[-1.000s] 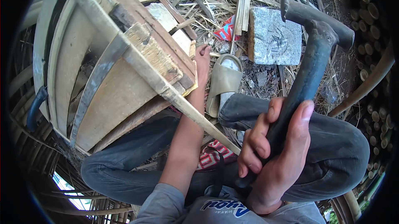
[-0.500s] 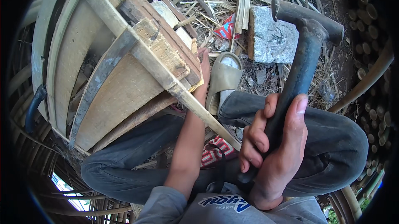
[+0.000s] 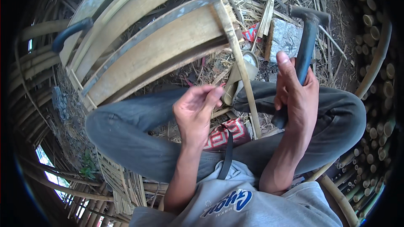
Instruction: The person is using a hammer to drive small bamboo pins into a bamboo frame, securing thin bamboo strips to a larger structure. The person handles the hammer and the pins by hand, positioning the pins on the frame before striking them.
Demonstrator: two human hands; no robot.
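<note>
My right hand (image 3: 301, 96) grips the dark blue handle of a metal hammer (image 3: 309, 46), its crosswise head pointing away from me. The fingers wrap the handle and the thumb lies up beside it. Over my lap, my left hand (image 3: 193, 111) is closed, thumb and fingertips together; whatever they hold, if anything, is too small to make out. Ahead and to the left lies a slatted frame (image 3: 168, 42) of curved wooden or bamboo strips. Its long side strip (image 3: 242, 67) runs down between my legs, just right of the left hand and apart from it.
A grey block (image 3: 284, 37) sits near my sandalled foot (image 3: 242, 71), among scattered split strips (image 3: 269, 6). A dark blue curved handle (image 3: 73, 33) is at the frame's far left. Stacked bamboo poles (image 3: 374, 88) line the right. A red patterned bag (image 3: 227, 136) lies between my legs.
My left hand has come back from the frame's far end to above my lap. The frame has swung and lowered away from me. My right hand has shifted slightly with the hammer.
</note>
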